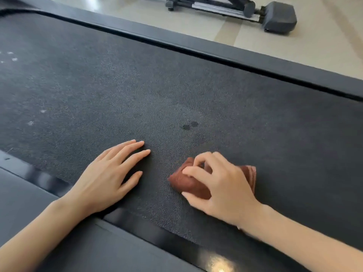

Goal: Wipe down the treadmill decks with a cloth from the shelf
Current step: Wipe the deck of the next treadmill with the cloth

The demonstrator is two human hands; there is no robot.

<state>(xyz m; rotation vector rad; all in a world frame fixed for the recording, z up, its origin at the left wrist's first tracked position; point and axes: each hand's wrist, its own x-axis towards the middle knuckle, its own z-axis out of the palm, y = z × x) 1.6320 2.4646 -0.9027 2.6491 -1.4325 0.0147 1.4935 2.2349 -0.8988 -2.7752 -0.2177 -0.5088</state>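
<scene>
Forearms enter from the bottom edge. One brown cloth [188, 183], folded, lies on the treadmill belt [117, 85] under the right hand [220, 185], fingers curled down gripping it; long axis runs left-right. Left hand [110, 173] flat and open on the belt, just beside, holding nothing. Two dark wet spots [189, 125] lie up-belt of the cloth, nearer the right hand; pale specks [30, 122] far left. Next stroke probably forward.

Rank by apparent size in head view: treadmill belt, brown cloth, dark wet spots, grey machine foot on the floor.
1. treadmill belt
2. grey machine foot, though farther away, so unsure versus cloth
3. brown cloth, partly under right hand
4. dark wet spots
</scene>
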